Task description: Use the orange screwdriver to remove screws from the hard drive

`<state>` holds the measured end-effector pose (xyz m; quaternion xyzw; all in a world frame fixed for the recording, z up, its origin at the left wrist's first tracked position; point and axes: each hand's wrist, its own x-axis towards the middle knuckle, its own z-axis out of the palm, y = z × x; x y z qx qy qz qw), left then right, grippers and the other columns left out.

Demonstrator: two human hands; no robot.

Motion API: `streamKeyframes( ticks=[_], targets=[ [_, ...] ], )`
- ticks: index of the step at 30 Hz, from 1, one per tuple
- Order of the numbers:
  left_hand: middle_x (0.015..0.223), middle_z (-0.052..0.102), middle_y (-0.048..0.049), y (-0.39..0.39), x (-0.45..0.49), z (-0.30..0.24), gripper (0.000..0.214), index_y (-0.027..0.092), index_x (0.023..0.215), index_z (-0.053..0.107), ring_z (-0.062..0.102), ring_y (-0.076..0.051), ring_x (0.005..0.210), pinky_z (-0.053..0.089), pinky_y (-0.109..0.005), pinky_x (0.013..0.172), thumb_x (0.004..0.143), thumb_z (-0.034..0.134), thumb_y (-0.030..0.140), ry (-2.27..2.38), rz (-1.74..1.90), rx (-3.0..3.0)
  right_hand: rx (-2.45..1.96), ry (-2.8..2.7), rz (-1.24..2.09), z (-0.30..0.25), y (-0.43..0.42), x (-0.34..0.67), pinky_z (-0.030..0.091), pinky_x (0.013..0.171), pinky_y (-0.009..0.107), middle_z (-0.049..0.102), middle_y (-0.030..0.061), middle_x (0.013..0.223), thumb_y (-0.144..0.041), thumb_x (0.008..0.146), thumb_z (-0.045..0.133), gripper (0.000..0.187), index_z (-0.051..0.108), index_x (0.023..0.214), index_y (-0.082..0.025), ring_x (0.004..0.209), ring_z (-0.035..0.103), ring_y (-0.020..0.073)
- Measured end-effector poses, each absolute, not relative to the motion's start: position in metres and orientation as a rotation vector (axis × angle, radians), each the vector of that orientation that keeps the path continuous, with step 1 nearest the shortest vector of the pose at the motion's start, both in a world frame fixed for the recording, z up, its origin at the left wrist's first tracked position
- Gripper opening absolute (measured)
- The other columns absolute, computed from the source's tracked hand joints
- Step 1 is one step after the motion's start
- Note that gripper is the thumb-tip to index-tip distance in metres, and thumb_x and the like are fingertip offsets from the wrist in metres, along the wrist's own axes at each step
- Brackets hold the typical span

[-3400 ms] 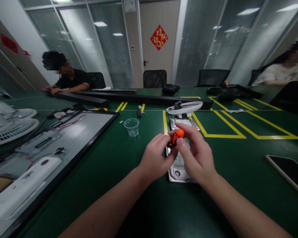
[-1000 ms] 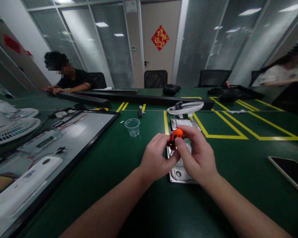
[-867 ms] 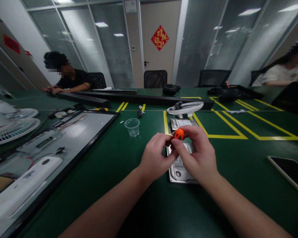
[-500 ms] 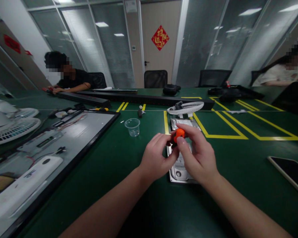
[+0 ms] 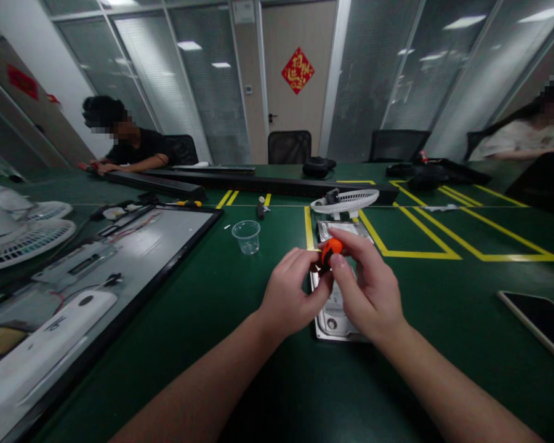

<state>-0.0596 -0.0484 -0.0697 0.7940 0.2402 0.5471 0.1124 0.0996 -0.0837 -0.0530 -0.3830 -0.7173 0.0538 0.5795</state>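
Note:
A screwdriver (image 5: 332, 249) shows only its rounded orange-and-black handle end; its shaft is hidden by my fingers. My right hand (image 5: 370, 284) is closed round that handle, thumb and index finger pressing on it. From the other side my left hand (image 5: 292, 289) is closed at the same tool, fingertips touching it. Under both hands a silver hard drive (image 5: 332, 329) lies flat on the green table, partly covered by them. Just beyond it lies a second metal drive (image 5: 325, 229). A white mesh fan guard (image 5: 357, 200) rests behind that one.
Left of my hands stands a clear plastic cup (image 5: 247, 239). A large opened flat panel (image 5: 166, 240) fills the left side, with white fans (image 5: 32, 243) beside it. A phone (image 5: 542, 323) lies at right. Long black bars (image 5: 277, 184) cross the back; two people sit beyond.
The orange-and-black handle has turned between my fingers and shifted slightly left, with more black showing now. My arms have stayed almost still.

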Motion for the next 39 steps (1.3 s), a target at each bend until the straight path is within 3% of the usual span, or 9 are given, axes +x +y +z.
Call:
streamKeyframes(
  ticks=[6,14,19,22,30,35,39],
  targets=[
    [0.089,0.065,-0.0023,-0.0475,-0.0607,-0.0705,0.012,0.020,0.101,0.060,0.061,-0.018,0.083,0.048,-0.031,0.073,0.093,0.068,0.015,0.718,1.619,2.319,-0.892,-1.625,0.065,-0.0534,-0.0799,0.0975,0.058,0.091,0.037,0.071,0.0038,0.115,-0.023,0.099,0.072,0.040,0.063,0.138,-0.029,0.101,0.069,0.0207],
    [0.086,0.064,-0.0034,-0.0489,-0.0592,-0.0673,0.003,0.019,0.098,0.060,0.058,-0.018,0.080,0.046,-0.032,0.071,0.099,0.060,0.017,0.715,1.579,2.345,-0.892,-1.690,0.125,-0.0523,-0.0839,0.0988,0.057,0.102,0.042,0.071,0.0084,0.136,-0.023,0.107,0.057,0.044,0.058,0.151,-0.029,0.122,0.069,0.0247],
    [0.092,0.066,-0.0026,-0.0477,-0.0602,-0.0721,0.017,0.020,0.105,0.060,0.061,-0.018,0.083,0.049,-0.031,0.073,0.092,0.071,0.018,0.744,1.626,2.285,-0.897,-1.649,0.091,-0.0528,-0.0822,0.0979,0.059,0.094,0.041,0.072,0.0059,0.121,-0.023,0.102,0.066,0.040,0.062,0.141,-0.028,0.105,0.070,0.0218],
    [0.090,0.065,-0.0021,-0.0469,-0.0606,-0.0724,0.013,0.021,0.103,0.060,0.062,-0.018,0.082,0.050,-0.031,0.074,0.094,0.068,0.017,0.745,1.612,2.300,-0.904,-1.627,0.074,-0.0528,-0.0812,0.0975,0.059,0.091,0.041,0.072,0.0048,0.116,-0.025,0.099,0.071,0.037,0.064,0.135,-0.028,0.101,0.069,0.0221],
    [0.088,0.065,-0.0041,-0.0485,-0.0591,-0.0690,0.002,0.019,0.099,0.061,0.060,-0.019,0.082,0.049,-0.033,0.073,0.098,0.061,0.017,0.742,1.569,2.346,-0.896,-1.689,0.133,-0.0530,-0.0838,0.0990,0.058,0.104,0.045,0.070,0.0084,0.140,-0.022,0.106,0.057,0.046,0.057,0.152,-0.030,0.125,0.069,0.0254],
    [0.092,0.066,-0.0032,-0.0477,-0.0598,-0.0726,0.017,0.019,0.107,0.060,0.062,-0.018,0.083,0.050,-0.031,0.073,0.093,0.069,0.018,0.752,1.629,2.288,-0.906,-1.662,0.066,-0.0527,-0.0811,0.0975,0.060,0.093,0.042,0.073,0.0062,0.122,-0.023,0.101,0.067,0.041,0.062,0.141,-0.028,0.105,0.071,0.0228],
    [0.090,0.066,-0.0026,-0.0467,-0.0604,-0.0719,0.013,0.020,0.106,0.061,0.062,-0.018,0.083,0.050,-0.031,0.074,0.094,0.066,0.017,0.738,1.607,2.329,-0.923,-1.618,0.057,-0.0526,-0.0801,0.0972,0.061,0.090,0.043,0.072,0.0056,0.115,-0.025,0.098,0.072,0.038,0.064,0.135,-0.027,0.100,0.071,0.0230]
  ],
)
